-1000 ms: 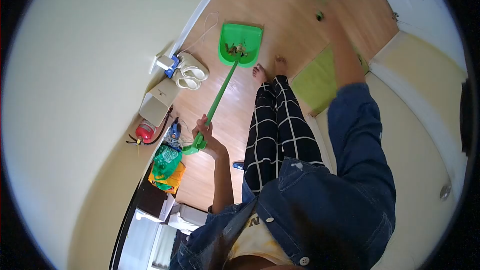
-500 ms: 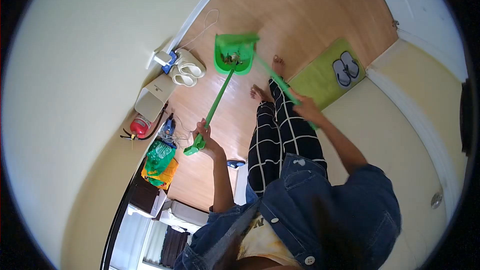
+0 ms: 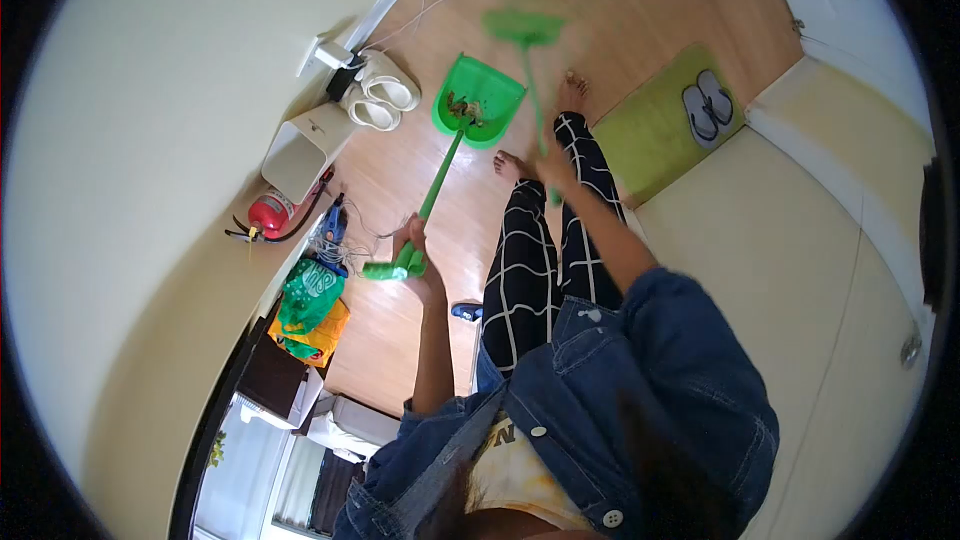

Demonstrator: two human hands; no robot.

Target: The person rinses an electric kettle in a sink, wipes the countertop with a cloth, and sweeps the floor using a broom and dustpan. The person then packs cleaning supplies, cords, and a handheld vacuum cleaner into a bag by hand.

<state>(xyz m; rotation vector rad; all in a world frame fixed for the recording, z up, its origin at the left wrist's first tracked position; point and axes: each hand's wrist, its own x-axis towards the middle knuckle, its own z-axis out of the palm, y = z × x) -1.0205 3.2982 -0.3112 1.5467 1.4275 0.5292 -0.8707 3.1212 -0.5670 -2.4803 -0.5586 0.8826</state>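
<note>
Green plastic fills your left hand (image 3: 413, 242): your fingers are wrapped around the upper end of the dustpan (image 3: 492, 82) handle, just by its bent grip. The pan rests on the floor (image 3: 400, 175) just ahead of your left foot (image 3: 513, 166), with dark and pale debris (image 3: 466, 112) gathered near the handle side. Your right hand (image 3: 552, 168) is curled around the shaft of the green broom (image 3: 524, 28). Its head is blurred, beyond the pan and apart from it in view; whether the bristles touch the floor, you cannot tell.

As for writing, your shirt (image 3: 520, 465) shows a dark "N", the rest covered by your denim jacket (image 3: 700, 370). White lettering stands on the green bag (image 3: 312, 290) by the wall, too tilted and small to read surely; it lies against an orange bag (image 3: 328, 336). The red fire extinguisher (image 3: 270, 212) carries a pale label that cannot be made out, and the white bin (image 3: 297, 155) beside it bears a tiny dark mark, equally illegible.
</note>
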